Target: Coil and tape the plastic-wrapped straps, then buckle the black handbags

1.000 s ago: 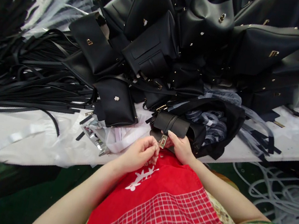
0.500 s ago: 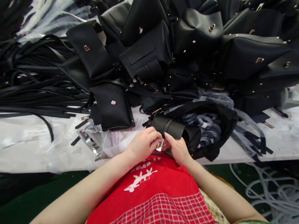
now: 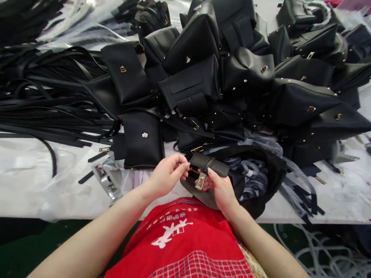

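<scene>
A small black handbag (image 3: 215, 165) with a flap and a strap across it is at the table's front edge, close against my body. My right hand (image 3: 222, 191) grips its flap, thumb on top beside the strap and fingers underneath. At the strap's end hangs a gold-coloured metal clasp (image 3: 201, 181). By the bag's left side, my left hand (image 3: 169, 173) is closed in a pinch; a thin reddish line shows near its fingertips, too small to name. To the left of that hand lies a black pouch (image 3: 144, 144) with a small metal fitting.
Behind my hands rises a large heap of black bags (image 3: 194, 83). Long black straps (image 3: 35, 99) cover the table's left side. An open black bag with wrapped grey coils (image 3: 253, 179) sits at right. White tubing (image 3: 327, 267) lies on the floor.
My left hand has moved left, away from the clasp, to the bag's left side. The clasp now shows fully beside my right hand. The view has tilted upward.
</scene>
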Available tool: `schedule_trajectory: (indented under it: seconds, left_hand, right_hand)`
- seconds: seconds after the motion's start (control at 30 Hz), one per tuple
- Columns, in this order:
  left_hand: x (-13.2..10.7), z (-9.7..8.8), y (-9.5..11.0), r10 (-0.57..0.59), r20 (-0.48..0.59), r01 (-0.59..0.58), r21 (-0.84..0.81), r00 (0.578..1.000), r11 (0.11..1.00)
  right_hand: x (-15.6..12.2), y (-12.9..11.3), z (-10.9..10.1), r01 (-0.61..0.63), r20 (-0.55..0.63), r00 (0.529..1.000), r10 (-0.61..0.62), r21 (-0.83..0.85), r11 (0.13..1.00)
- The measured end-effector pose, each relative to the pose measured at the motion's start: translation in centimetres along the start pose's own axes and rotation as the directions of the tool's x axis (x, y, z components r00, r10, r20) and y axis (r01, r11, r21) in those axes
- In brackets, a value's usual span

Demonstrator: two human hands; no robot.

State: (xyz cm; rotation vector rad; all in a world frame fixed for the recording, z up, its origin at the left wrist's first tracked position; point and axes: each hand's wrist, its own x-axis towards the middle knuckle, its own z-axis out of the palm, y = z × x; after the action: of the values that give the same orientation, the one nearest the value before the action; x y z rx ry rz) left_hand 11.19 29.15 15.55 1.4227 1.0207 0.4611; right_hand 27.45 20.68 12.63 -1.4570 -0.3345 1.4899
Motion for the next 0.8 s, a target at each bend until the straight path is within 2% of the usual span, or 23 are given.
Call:
schedule_trajectory:
  seconds: [0.07, 0.13, 0.23, 0.33, 0.5, 0.67, 0.73, 0.8]
  left_hand:
    - [0.2, -0.5, -0.3, 0.002, -0.047, -0.004, -0.041, 0.999, 0.999]
    - [0.2, -0.4, -0.5, 0.065, -0.042, -0.064, 0.028, 0.997, 0.998]
    - [0.1, 0.3, -0.4, 0.191, 0.086, -0.205, 0.216, 0.978, 0.954]
    - [0.2, 1.1, -0.3, 0.236, 0.206, -0.296, 0.337, 0.950, 0.894]
    - [0.3, 1.7, -0.7, 0.287, 0.277, -0.387, 0.450, 0.917, 0.805]
    - [0.0, 2.5, -0.8, 0.251, 0.276, -0.371, 0.606, 0.928, 0.704]
    - [-0.2, 2.5, -0.5, 0.231, 0.255, -0.340, 0.587, 0.939, 0.734]
    - [-0.5, 2.0, -0.3, 0.207, 0.195, -0.279, 0.508, 0.959, 0.815]
  right_hand:
    - [0.1, -0.1, 0.0, -0.012, -0.003, 1.000, 0.012, -0.010, 1.000]
    - [0.3, 0.0, 0.1, -0.011, 0.003, 1.000, 0.012, -0.018, 1.000]
    - [0.4, 0.2, 0.2, 0.007, 0.013, 1.000, -0.006, -0.028, 1.000]
    - [0.3, 0.4, 0.2, 0.022, -0.014, 1.000, -0.023, -0.029, 0.999]
    - [0.0, 0.7, 0.3, 0.014, -0.034, 0.999, -0.015, -0.011, 1.000]
    - [-0.2, 0.8, 0.3, -0.002, -0.035, 0.999, 0.003, 0.042, 0.999]
    - [-0.3, 0.7, 0.3, 0.004, -0.020, 1.000, -0.003, 0.044, 0.999]
    - [-0.3, 0.5, 0.3, 0.011, 0.003, 1.000, -0.011, 0.041, 0.999]
